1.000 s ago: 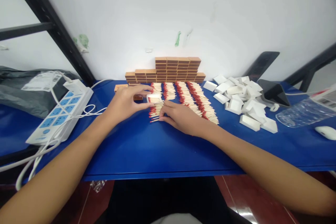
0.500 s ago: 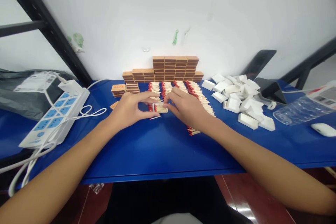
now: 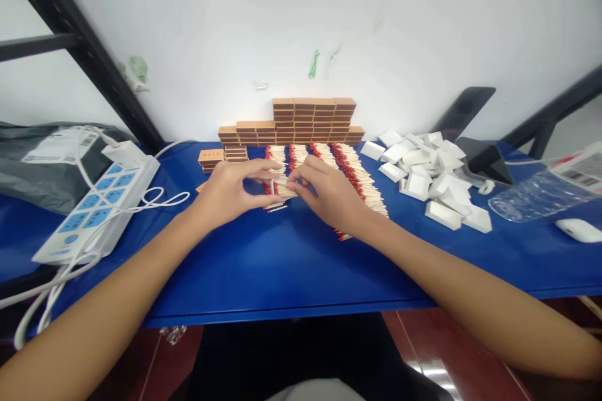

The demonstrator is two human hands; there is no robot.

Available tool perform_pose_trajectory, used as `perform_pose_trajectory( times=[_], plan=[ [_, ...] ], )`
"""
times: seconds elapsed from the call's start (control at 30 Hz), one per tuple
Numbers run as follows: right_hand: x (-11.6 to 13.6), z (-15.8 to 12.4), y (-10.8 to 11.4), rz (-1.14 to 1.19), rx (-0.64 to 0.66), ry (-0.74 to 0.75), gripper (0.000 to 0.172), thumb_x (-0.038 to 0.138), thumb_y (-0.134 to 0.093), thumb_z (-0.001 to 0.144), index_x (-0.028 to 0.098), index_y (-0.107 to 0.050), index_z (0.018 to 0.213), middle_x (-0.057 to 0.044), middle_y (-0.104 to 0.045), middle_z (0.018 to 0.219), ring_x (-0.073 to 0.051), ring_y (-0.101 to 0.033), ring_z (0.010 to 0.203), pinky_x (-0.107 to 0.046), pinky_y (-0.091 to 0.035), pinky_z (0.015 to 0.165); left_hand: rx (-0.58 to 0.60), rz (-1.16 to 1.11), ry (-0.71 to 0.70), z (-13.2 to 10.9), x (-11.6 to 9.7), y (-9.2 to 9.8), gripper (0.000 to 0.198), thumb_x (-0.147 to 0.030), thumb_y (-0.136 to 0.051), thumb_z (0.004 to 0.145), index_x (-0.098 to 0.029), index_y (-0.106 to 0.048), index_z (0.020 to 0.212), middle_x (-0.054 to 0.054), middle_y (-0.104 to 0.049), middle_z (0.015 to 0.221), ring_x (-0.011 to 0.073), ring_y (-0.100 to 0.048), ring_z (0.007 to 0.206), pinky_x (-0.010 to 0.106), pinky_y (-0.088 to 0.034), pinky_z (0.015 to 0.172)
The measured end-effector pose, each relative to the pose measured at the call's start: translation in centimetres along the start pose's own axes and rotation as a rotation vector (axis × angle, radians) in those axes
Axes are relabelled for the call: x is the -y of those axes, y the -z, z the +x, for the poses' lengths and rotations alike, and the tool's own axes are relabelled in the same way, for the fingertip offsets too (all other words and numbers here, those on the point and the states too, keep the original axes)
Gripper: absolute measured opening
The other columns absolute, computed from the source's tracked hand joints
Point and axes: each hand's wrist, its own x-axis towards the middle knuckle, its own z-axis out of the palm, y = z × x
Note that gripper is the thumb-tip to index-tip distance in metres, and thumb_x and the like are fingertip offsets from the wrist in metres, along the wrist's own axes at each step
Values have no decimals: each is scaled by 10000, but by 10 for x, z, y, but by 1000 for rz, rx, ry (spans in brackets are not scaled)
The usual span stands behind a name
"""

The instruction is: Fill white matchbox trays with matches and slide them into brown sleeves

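My left hand (image 3: pixel 228 193) grips a small white matchbox tray (image 3: pixel 273 185) between thumb and fingers, with matches in it. At the tray's right end my right hand (image 3: pixel 324 191) has its thumb and fingertips pinched together; whether matches are between them is too small to tell. Rows of red-headed matches (image 3: pixel 360 175) lie on the blue table behind and beside my hands. One loose match (image 3: pixel 277 208) lies just below my left thumb.
Stacked brown matchboxes (image 3: pixel 315 122) line the wall, with a smaller stack (image 3: pixel 211 160) at left. White empty trays (image 3: pixel 423 169) are heaped at right, near a clear plastic wrapper (image 3: pixel 536 194). A power strip (image 3: pixel 98 207) with cables is on the left.
My right hand's fingers have closed in more at the tray, which is now more covered and slightly tilted. My left hand has hardly moved.
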Motion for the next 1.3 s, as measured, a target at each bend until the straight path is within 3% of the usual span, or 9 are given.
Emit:
perform_pose_trajectory(
  times=[0.07,0.17,0.3,0.63,1.0,1.17,1.3],
  plan=[
    [0,-1,0,37,13,27,112,245,-583,1066,185,-663,1014,-56,-604,959,-181,-578,808,-311,-443,730,-22,7,19,2,2,3,521,-396,-930,791,-195,-761,1242,59,-840,1093,254,-822,980,320,-663,932],
    [0,-5,-1,95,132,92,95,229,-608,1048,190,-694,1036,-51,-607,961,-174,-586,798,-306,-456,725,-58,48,41,4,5,9,480,-366,-918,805,-190,-763,1223,70,-836,1103,240,-821,961,301,-670,889],
    [0,-10,-10,137,262,94,135,183,-610,1033,206,-720,1109,-61,-620,1041,-185,-633,881,-324,-508,809,-62,74,42,4,7,10,462,-322,-919,797,-181,-760,1208,66,-842,1041,237,-823,931,291,-672,857],
    [0,-11,-18,58,263,82,172,209,-596,1052,188,-726,1162,-73,-618,1044,-197,-648,889,-350,-535,843,-39,88,63,4,8,10,481,-414,-906,805,-194,-765,1209,72,-840,1063,266,-820,964,323,-672,861],
    [4,-10,-13,104,315,38,70,195,-601,1049,191,-665,1020,-62,-633,1058,-178,-641,861,-314,-501,798,-5,59,71,5,8,12,450,-423,-887,824,-188,-769,1190,81,-833,1101,264,-818,974,337,-675,896],
    [1,-4,4,82,152,-13,70,218,-604,1047,195,-656,1006,-53,-584,1011,-178,-582,842,-306,-455,761,48,23,68,4,7,9,506,-434,-907,807,-184,-763,1222,83,-833,1126,268,-817,1001,347,-665,938],
    [-2,1,4,-18,33,-55,65,220,-595,1042,200,-640,1000,-67,-583,1028,-199,-569,855,-323,-437,759,56,-7,47,0,3,2,574,-462,-927,780,-213,-752,1266,67,-840,1099,295,-809,1047,396,-638,1013]
  ],
)
